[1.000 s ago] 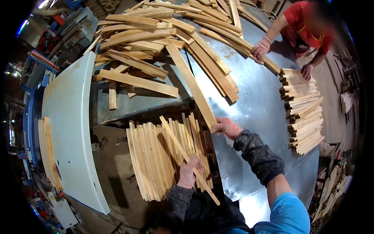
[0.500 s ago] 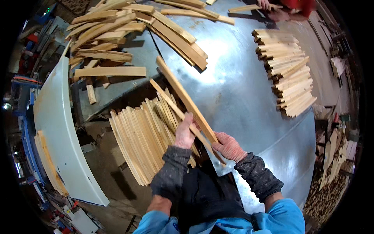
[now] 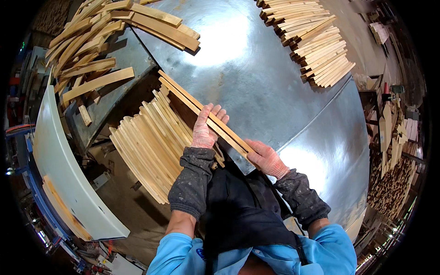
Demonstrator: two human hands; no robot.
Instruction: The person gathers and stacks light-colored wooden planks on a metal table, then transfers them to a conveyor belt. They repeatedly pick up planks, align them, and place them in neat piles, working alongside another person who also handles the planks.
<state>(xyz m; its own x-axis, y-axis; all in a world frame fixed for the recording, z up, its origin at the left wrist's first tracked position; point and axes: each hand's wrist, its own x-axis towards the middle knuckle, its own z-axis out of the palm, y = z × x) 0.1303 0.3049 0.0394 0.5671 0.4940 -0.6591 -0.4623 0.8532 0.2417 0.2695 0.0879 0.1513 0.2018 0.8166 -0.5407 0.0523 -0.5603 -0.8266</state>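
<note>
Two narrow wooden slats [image 3: 189, 101] lie side by side in my hands, slanting from far left down to near right. My left hand [image 3: 207, 124], in a pinkish knit glove, is wrapped around them near the middle. My right hand [image 3: 267, 158], gloved alike, grips their near end. The slats are above the edge of a shiny metal table [image 3: 256, 87]. Left of my left hand, a stack of similar slats [image 3: 149, 149] stands in a row below the table's height. Part of that stack is hidden behind my left forearm.
A loose pile of boards [image 3: 91, 41] covers the far left of the table. At the far right lies a neat row of slats [image 3: 316, 50]. A pale curved panel [image 3: 68, 174] stands at left with wooden strips against it. More cut wood [image 3: 389, 190] is heaped at right.
The two slats, crossed and apart before, are now together and parallel. My view has shifted, so the table and piles appear moved left and up. The other person's hands have left the picture.
</note>
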